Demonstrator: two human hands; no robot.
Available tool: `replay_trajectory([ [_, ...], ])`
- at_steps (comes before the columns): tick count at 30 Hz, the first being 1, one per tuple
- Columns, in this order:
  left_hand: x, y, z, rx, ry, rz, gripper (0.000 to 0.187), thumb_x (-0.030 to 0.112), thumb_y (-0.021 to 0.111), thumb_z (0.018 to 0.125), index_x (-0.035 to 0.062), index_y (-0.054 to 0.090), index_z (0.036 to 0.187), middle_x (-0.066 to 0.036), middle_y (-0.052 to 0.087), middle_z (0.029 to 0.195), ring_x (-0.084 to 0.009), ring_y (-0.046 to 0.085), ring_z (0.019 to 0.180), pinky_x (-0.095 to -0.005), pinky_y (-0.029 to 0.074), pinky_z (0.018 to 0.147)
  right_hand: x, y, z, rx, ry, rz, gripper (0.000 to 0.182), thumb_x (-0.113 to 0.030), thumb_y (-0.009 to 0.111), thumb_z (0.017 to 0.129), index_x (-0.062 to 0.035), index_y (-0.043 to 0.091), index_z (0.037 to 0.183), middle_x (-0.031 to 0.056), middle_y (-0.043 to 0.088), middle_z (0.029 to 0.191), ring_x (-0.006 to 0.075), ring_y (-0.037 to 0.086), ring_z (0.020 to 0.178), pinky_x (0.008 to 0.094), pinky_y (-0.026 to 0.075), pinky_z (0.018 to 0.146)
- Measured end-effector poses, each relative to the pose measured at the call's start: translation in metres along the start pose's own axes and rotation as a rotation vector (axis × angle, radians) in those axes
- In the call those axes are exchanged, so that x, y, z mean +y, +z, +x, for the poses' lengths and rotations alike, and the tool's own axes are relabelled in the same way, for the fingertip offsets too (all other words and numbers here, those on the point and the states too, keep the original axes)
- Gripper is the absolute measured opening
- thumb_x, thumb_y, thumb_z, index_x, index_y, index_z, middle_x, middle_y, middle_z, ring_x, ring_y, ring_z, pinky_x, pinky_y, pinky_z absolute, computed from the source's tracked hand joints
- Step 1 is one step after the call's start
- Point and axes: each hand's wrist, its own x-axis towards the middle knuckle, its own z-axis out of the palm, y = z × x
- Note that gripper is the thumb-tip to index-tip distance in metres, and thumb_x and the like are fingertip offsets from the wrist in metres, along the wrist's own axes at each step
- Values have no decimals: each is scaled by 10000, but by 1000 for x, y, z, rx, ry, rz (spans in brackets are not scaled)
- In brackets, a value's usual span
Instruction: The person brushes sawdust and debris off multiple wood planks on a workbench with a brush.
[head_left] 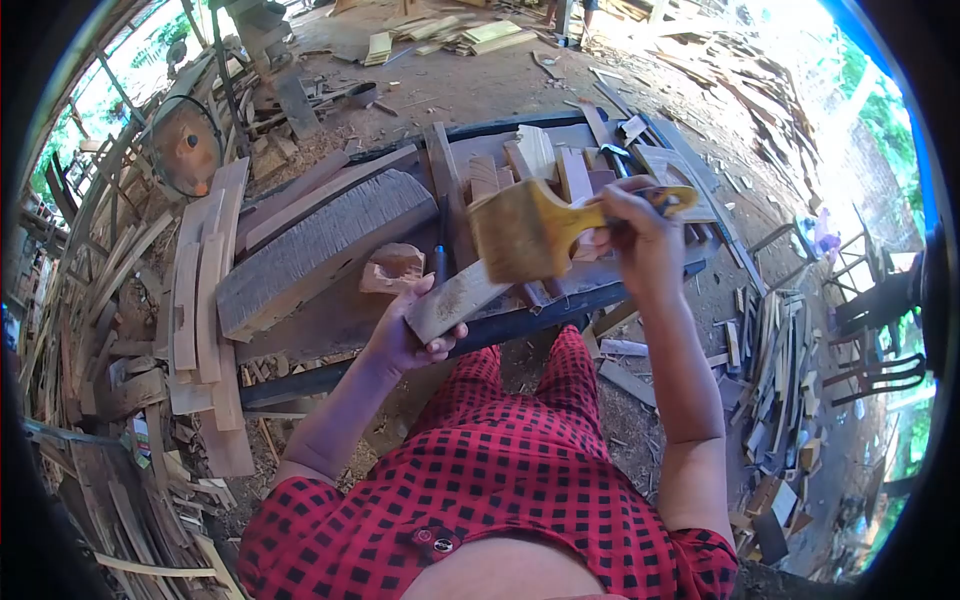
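My left hand (412, 330) is wrapped around the near end of a wooden block (455, 300), which slants up and to the right over the table's front edge. In my right hand (640, 232) is a wide paintbrush (520, 235), held by its yellow handle with the bristles pointing left. The bristles overlap the far end of the block in this view and hide part of it. Just beyond my left hand lie a carved piece of wood (392, 268) and a tool with a dark handle (441, 240).
A thick rough beam (325, 250) lies on the left of the worktable (300, 335). Several short wood pieces (532, 152) and a hammer (614, 150) sit at its back. Plank stacks (205, 300) stand left, a scrap pile (775, 360) right, and a chair (880, 365) beyond.
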Motion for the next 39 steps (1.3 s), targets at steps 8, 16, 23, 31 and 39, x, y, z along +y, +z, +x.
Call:
replay_trajectory([
  [8, 0, -5, -2, 69, 25, 34, 589, 516, 324, 919, 39, 421, 1251, -234, 558, 889, -152, 509, 482, -216, 362, 362, 40, 30, 5, -178, 342, 70, 153, -68, 662, 748, -2, 554, 834, 95, 598, 672, 168, 592, 437, 248, 462, 353],
  [16, 6, -14, -1, 40, -46, 20, 525, 467, 342, 923, 51, 445, 1226, -236, 562, 891, -167, 509, 482, -218, 356, 355, 44, -57, 90, -55, 310, -102, 105, -41, 664, 720, -10, 573, 763, 93, 605, 676, 153, 575, 434, 258, 459, 347],
  [23, 6, -5, -1, 36, -64, -33, 515, 451, 348, 926, 41, 441, 1223, -240, 565, 876, -166, 522, 482, -219, 350, 344, 15, -136, 151, 375, 97, -355, 79, -37, 660, 728, -42, 591, 768, 47, 583, 619, 115, 544, 422, 209, 415, 358],
  [31, 10, -14, 0, 45, -68, 6, 530, 455, 353, 921, 22, 436, 1216, -237, 563, 878, -170, 526, 487, -220, 349, 340, 37, -45, 96, -66, -230, -1187, 109, -152, 644, 743, -61, 592, 772, 67, 597, 699, 179, 601, 644, 325, 479, 582],
  [39, 9, -18, 0, 11, -78, -32, 542, 468, 363, 910, 21, 465, 1198, -242, 568, 896, -173, 536, 497, -221, 376, 364, 18, 72, 6, -565, -501, -973, 142, -163, 621, 727, -33, 569, 755, 125, 585, 738, 310, 596, 696, 374, 480, 631],
])
